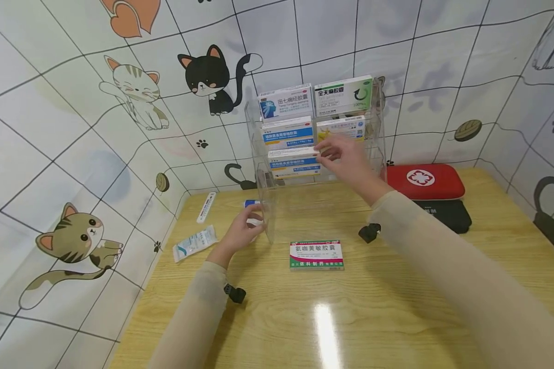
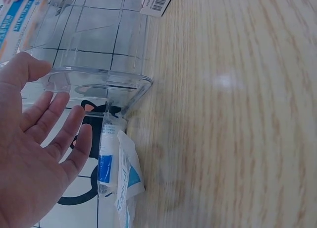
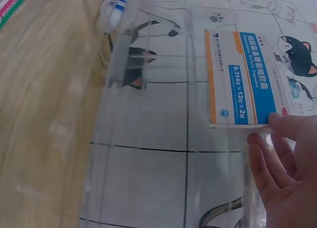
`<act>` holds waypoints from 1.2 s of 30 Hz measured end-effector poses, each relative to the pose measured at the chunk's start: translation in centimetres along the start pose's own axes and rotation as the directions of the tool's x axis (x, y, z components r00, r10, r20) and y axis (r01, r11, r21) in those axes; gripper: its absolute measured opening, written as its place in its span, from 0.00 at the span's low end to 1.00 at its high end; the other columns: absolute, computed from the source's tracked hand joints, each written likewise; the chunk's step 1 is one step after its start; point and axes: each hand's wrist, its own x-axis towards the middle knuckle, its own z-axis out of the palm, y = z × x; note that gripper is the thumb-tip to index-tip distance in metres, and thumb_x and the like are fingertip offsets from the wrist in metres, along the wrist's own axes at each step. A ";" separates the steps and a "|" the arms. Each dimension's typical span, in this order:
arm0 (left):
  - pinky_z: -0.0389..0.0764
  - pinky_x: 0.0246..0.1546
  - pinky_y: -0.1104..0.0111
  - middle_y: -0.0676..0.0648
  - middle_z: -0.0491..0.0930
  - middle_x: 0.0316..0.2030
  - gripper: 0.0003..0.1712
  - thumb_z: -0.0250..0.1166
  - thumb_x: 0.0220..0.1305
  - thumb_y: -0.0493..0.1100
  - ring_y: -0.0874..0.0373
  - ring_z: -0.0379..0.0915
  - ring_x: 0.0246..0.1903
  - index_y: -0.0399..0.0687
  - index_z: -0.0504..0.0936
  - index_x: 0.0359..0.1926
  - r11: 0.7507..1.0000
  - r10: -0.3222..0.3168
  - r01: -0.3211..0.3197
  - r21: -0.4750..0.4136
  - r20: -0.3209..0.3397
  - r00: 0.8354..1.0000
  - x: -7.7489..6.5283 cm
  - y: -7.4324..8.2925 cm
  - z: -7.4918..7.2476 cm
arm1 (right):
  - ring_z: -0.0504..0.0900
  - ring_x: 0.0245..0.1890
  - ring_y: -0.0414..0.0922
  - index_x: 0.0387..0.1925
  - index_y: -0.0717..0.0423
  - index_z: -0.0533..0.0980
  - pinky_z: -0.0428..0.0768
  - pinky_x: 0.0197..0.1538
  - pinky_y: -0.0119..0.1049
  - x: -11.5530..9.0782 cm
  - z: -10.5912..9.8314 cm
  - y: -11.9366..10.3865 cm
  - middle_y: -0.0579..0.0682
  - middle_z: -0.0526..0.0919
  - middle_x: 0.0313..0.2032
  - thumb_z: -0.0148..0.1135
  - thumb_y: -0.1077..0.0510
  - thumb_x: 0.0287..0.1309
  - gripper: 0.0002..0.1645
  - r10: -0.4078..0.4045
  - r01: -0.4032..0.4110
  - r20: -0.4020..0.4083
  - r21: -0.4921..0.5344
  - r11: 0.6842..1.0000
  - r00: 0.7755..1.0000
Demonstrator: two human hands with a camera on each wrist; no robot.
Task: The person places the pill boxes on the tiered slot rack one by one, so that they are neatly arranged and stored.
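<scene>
A clear acrylic rack [image 1: 269, 205] holds medicine boxes in tiers against the wall. My right hand [image 1: 346, 159] is at the lower tier, pinching the right end of a white, blue and orange medicine box [image 1: 294, 163]. In the right wrist view the thumb of the right hand [image 3: 290, 158] lies on a corner of this medicine box [image 3: 242, 79], with the fingers beneath. My left hand [image 1: 242, 229] is by the rack's left side panel, its fingers loosely bent. The left wrist view shows the left hand [image 2: 34, 139] with thumb and fingers apart at the rack's edge [image 2: 106, 72].
A green, white and magenta medicine box [image 1: 316, 255] lies on the wooden table [image 1: 277, 312]. At left are a white packet [image 1: 195, 243] and a thin white strip [image 1: 206, 207]. A red first-aid case [image 1: 424, 182] and a black pouch [image 1: 448, 216] lie at right.
</scene>
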 end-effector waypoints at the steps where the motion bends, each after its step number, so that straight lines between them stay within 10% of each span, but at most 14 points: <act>1: 0.82 0.57 0.53 0.33 0.76 0.60 0.31 0.65 0.70 0.38 0.42 0.75 0.59 0.44 0.68 0.71 1.000 0.000 0.000 -0.004 0.001 1.000 0.0 0.0 0.0 | 0.87 0.47 0.46 0.51 0.50 0.83 0.87 0.52 0.44 -0.1 0.2 0.2 0.50 0.82 0.53 0.69 0.59 0.66 0.13 0.002 -0.002 0.011 0.001 1.000 1.000; 9: 0.82 0.58 0.52 0.34 0.76 0.60 0.30 0.66 0.70 0.38 0.43 0.75 0.59 0.46 0.69 0.70 1.000 0.003 -0.003 0.008 -0.009 1.000 -0.1 0.1 0.1 | 0.86 0.50 0.49 0.59 0.53 0.81 0.87 0.54 0.48 -2.2 0.5 0.4 0.52 0.82 0.56 0.70 0.63 0.64 0.22 -0.005 0.005 -0.011 0.016 1.000 1.000; 17: 0.81 0.59 0.51 0.33 0.75 0.61 0.30 0.65 0.71 0.36 0.42 0.75 0.59 0.42 0.68 0.71 1.000 0.004 -0.004 0.019 -0.006 1.000 0.0 0.3 0.2 | 0.88 0.42 0.51 0.51 0.57 0.84 0.89 0.47 0.49 -9.4 0.9 1.4 0.57 0.87 0.45 0.73 0.63 0.60 0.16 0.048 -0.042 0.095 -0.066 0.997 0.994; 26: 0.81 0.59 0.50 0.35 0.77 0.59 0.31 0.66 0.71 0.39 0.42 0.76 0.59 0.44 0.68 0.71 1.000 -0.001 0.002 0.026 -0.014 1.000 -0.1 0.4 0.0 | 0.88 0.41 0.48 0.47 0.58 0.86 0.89 0.44 0.42 -16.0 2.6 3.1 0.55 0.88 0.48 0.74 0.63 0.58 0.14 0.115 -0.095 0.299 -0.082 0.992 0.947; 36: 0.81 0.59 0.49 0.35 0.77 0.58 0.30 0.66 0.71 0.40 0.41 0.77 0.57 0.45 0.68 0.71 1.000 -0.014 0.014 0.027 -0.009 1.000 -0.1 0.4 0.0 | 0.85 0.45 0.47 0.59 0.62 0.81 0.86 0.47 0.44 -17.8 3.2 4.1 0.55 0.87 0.49 0.80 0.57 0.53 0.32 0.229 -0.169 0.405 -0.179 0.969 0.885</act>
